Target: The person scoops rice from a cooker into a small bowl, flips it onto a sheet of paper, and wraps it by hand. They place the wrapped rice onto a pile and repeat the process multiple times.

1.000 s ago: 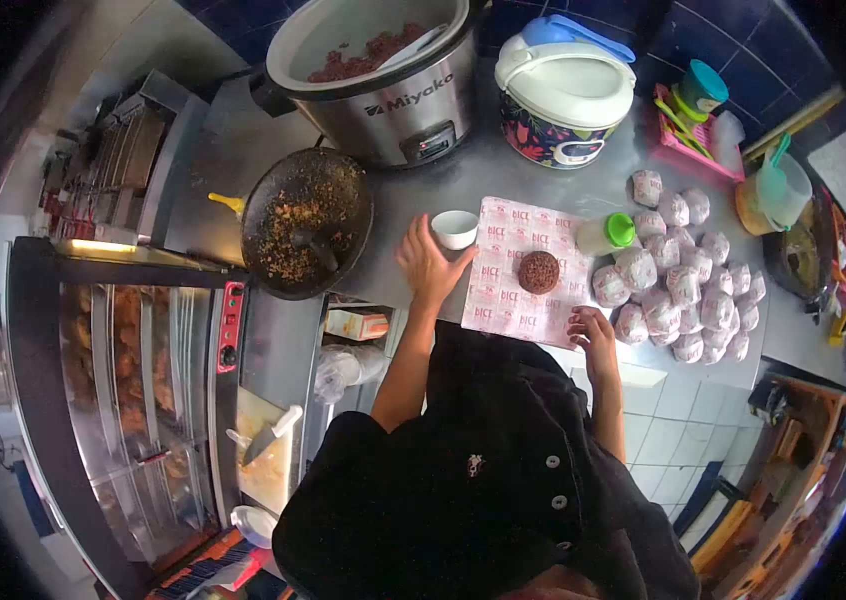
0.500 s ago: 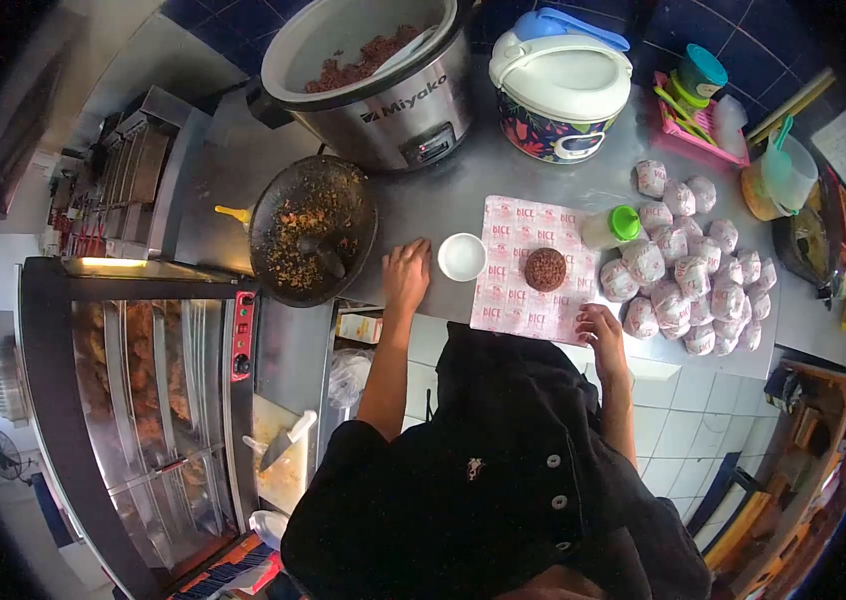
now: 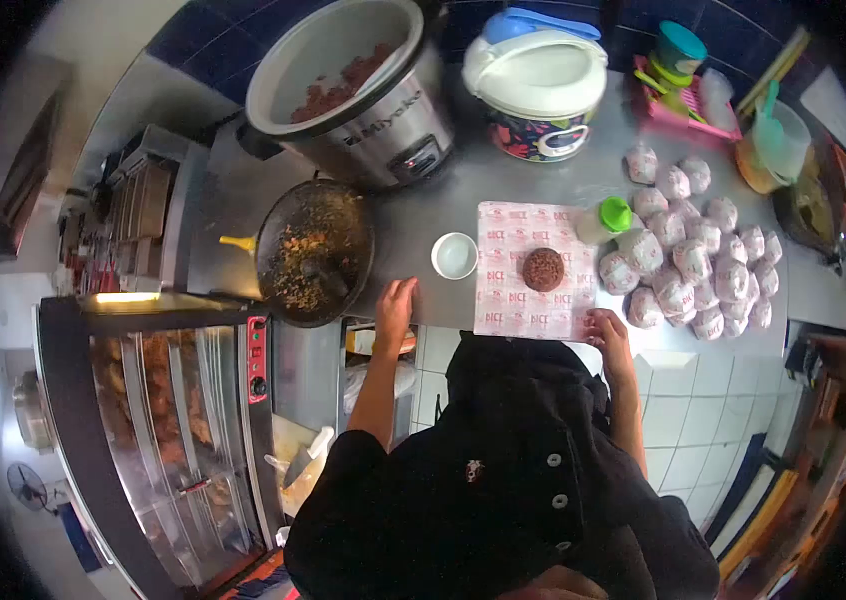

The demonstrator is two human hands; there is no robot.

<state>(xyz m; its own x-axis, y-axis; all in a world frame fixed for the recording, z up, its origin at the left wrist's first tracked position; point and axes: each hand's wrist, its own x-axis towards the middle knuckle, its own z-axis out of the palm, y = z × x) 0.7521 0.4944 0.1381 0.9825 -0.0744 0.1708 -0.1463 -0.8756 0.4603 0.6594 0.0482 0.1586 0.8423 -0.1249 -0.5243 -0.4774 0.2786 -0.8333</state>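
Note:
A round disc of dark reddish-brown rice [image 3: 543, 269] lies on a printed paper sheet [image 3: 503, 310] at the counter's front edge. My right hand [image 3: 605, 332] touches the sheet's lower right corner, its fingers curled; whether they pinch the paper is unclear. My left hand [image 3: 395, 305] rests at the counter edge with fingers a little apart and nothing in it. It lies between a small white bowl [image 3: 454, 256] and a dark pan [image 3: 313, 255] of chopped food with a spoon in it. A green-capped bottle [image 3: 606, 220] stands at the sheet's upper right.
Several paper-wrapped balls [image 3: 691, 262] are heaped at the right. Behind stand a large Miyako cooker [image 3: 383, 125] of reddish rice, a white-lidded container [image 3: 535, 90] and a pink basket [image 3: 688, 115]. A glass food cabinet [image 3: 173, 430] stands at the left.
The view has tilted and shifted slightly. My left hand has drawn back a little toward the counter's front edge. My right hand remains at the sheet's corner.

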